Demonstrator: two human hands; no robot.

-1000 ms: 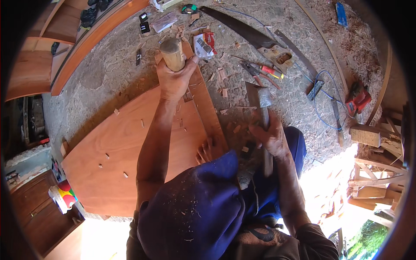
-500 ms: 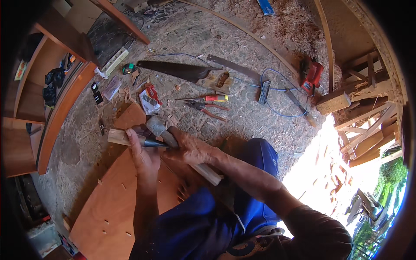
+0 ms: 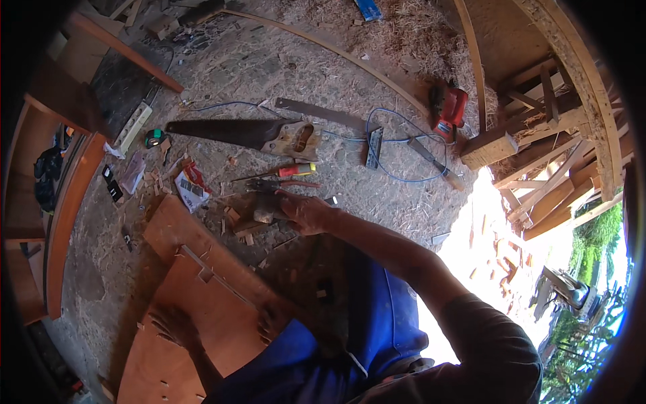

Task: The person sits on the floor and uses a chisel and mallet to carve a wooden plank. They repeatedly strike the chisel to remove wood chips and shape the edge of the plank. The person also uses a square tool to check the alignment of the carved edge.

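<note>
My right hand is low over the floor, fingers curled round a hammer beside the pliers. The hammer's blunt head shows left of my fingers; my hand covers most of its handle. My left hand lies with spread fingers on a reddish-brown wooden board. A narrow slot with a small notch runs along the board near its upper right edge. Toes of a foot rest on the board by my blue-clad leg. I cannot make out the chisel now.
Beyond my right hand lie pliers, a screwdriver, a handsaw and a red power tool with a blue cord. A tape measure and power strip are left. Timber stands at right.
My hands have parted. The left has let go of the wooden-handled chisel and dropped to the board; the right has carried the hammer away to the floor by the pliers. The view has shifted.
</note>
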